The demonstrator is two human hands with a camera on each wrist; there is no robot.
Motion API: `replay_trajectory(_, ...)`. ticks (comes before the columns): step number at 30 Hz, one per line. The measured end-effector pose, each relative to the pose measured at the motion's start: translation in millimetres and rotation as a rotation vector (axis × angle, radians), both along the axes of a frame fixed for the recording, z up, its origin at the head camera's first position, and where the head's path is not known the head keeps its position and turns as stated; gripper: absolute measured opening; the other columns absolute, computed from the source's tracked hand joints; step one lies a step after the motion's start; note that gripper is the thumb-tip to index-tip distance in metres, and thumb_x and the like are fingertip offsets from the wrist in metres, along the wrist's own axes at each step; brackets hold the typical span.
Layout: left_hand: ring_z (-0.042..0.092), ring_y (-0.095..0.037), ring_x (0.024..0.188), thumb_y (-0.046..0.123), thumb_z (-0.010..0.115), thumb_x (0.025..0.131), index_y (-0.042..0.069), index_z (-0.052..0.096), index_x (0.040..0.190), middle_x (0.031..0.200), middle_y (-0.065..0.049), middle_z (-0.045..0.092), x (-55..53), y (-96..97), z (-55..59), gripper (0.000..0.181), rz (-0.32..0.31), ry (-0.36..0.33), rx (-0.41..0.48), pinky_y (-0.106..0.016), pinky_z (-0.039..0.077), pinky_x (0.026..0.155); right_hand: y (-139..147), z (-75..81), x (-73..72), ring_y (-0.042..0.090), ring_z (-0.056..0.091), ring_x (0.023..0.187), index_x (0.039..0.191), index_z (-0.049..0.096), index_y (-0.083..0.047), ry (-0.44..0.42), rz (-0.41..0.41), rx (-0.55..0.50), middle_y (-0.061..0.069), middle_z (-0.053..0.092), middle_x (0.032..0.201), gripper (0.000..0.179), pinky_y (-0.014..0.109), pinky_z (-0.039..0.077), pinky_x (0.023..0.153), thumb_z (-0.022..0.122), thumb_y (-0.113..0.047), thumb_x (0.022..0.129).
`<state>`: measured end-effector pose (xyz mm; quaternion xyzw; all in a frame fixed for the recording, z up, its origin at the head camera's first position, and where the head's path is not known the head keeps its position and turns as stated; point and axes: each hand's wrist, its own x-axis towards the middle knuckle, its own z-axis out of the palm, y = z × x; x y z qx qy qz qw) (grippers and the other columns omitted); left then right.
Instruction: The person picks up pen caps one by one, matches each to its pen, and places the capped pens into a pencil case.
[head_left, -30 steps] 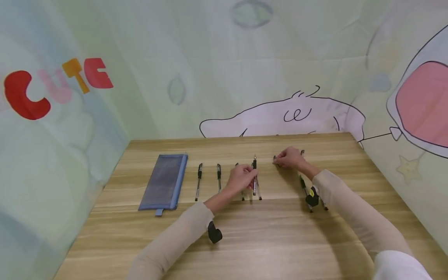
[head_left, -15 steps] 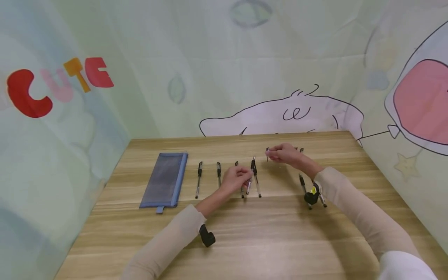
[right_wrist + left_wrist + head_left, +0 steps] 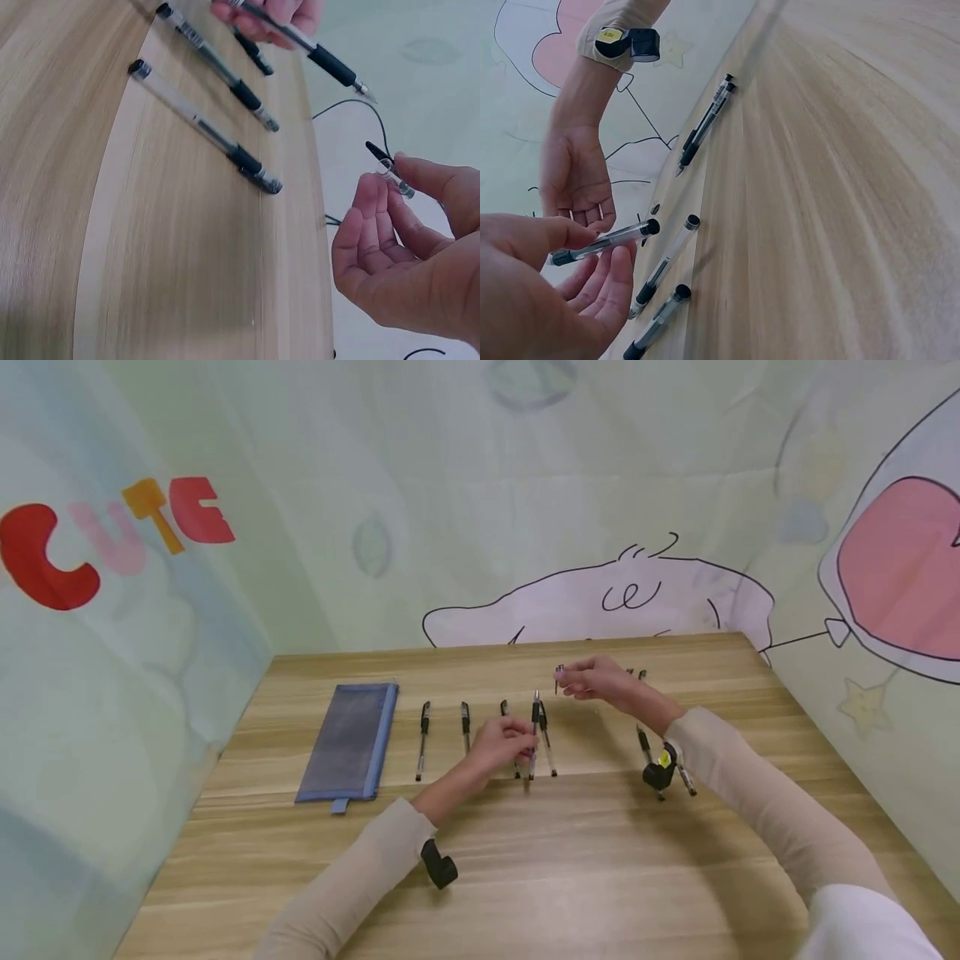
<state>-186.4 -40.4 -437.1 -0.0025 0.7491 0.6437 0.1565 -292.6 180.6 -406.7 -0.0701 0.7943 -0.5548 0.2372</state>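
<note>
My left hand point(image 3: 497, 747) pinches a clear-barrelled gel pen point(image 3: 330, 64) with a black grip. Its bare metal tip points away from me, above the tabletop. To its right, my right hand point(image 3: 603, 682) pinches a small clear pen cap point(image 3: 390, 171) with a black clip between thumb and fingertips. The cap is raised off the table and apart from the pen tip. Under and beside my left hand lie capped pens, one point(image 3: 549, 743) just right of the held pen and another point(image 3: 504, 706) partly hidden by the fingers.
Further left lie two capped pens point(image 3: 423, 739) point(image 3: 466, 722) and a blue mesh zip pouch point(image 3: 345, 743). Beneath my right forearm are two more pens point(image 3: 705, 124), partly covered in the head view. Small dark pieces point(image 3: 642, 674) lie behind the right wrist. A printed cloth wall borders the table.
My right hand has lifted the cap from near the table and carried it left towards the pen. The left hand has shifted slightly left, still holding the pen, whose tilt has varied.
</note>
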Motion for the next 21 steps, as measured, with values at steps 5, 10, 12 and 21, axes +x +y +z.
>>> replay_trajectory(5, 0.066, -0.011, 0.071, 0.005, 0.069, 0.095, -0.005, 0.067, 0.111, 0.1, -0.018, 0.074, -0.2, 0.6, -2.6, 0.019, -0.046, 0.0, -0.001, -0.035, 0.062, 0.08, -8, 5.5, 2.2, 0.02, 0.068, 0.106, 0.139, 0.053, 0.006, -0.003, -0.011, 0.002, 0.025, 0.061, 0.137, 0.051, 0.044, 0.048, 0.111, 0.064, -0.027, 0.102)
replay_trajectory(10, 0.066, -0.01, 0.071, 0.005, 0.069, 0.095, -0.004, 0.067, 0.113, 0.101, -0.017, 0.074, 0.7, 3.2, -3.3, 0.021, -0.059, -0.013, 0.007, -0.035, 0.062, 0.082, -13, 6.4, 5.2, 0.021, 0.069, 0.108, 0.139, 0.055, 0.006, -0.015, -0.003, -0.012, 0.017, 0.069, 0.127, 0.05, 0.044, 0.049, 0.111, 0.064, -0.027, 0.102)
replay_trajectory(12, 0.066, -0.01, 0.071, 0.005, 0.07, 0.094, -0.004, 0.067, 0.113, 0.102, -0.018, 0.074, 0.7, 4.4, -2.0, 0.021, -0.057, -0.018, 0.008, -0.036, 0.062, 0.083, -16, 6.9, 5.9, 0.023, 0.069, 0.111, 0.139, 0.055, 0.005, -0.027, -0.004, -0.027, 0.01, 0.072, 0.119, 0.049, 0.046, 0.047, 0.112, 0.065, -0.026, 0.102)
replay_trajectory(21, 0.066, -0.01, 0.072, 0.006, 0.069, 0.095, -0.004, 0.066, 0.113, 0.104, -0.019, 0.074, 1.4, 4.3, -1.1, 0.02, -0.042, -0.027, 0.006, -0.036, 0.062, 0.084, -23, 3.5, 8.8, 0.03, 0.066, 0.117, 0.138, 0.055, 0.006, -0.061, 0.013, -0.048, 0.006, 0.073, 0.113, 0.048, 0.051, 0.043, 0.115, 0.066, -0.023, 0.101)
